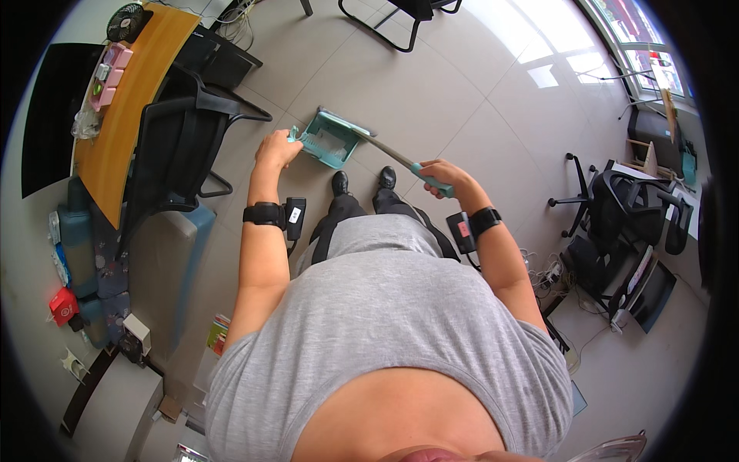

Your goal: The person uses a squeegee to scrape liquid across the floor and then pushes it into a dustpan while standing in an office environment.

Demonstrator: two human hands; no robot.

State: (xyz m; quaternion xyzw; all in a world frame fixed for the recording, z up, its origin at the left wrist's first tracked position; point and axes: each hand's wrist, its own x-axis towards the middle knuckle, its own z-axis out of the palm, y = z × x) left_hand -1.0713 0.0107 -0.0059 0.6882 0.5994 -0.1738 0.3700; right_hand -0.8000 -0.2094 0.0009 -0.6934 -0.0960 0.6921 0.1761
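My left hand (278, 148) grips the top of a teal dustpan (330, 160), which is on the floor just ahead of my shoes. The pan has comb-like teeth inside on its left side; its upright handle is seen nearly end-on and is mostly hidden. In my right hand (445, 177) is the teal grip of a broom (394, 153) with a metallic stick. The stick slants down to the far right of the pan, where the grey bristles show along the pan's far edge. Whether bristles and pan touch, I cannot tell.
On the left, a black chair (173, 147) stands against a wooden desk (135, 75). Another black chair (398, 14) is straight ahead on the tiled floor (427, 86). To the right stands a wheeled office chair (626, 202) with loose cables (548, 274) nearby.
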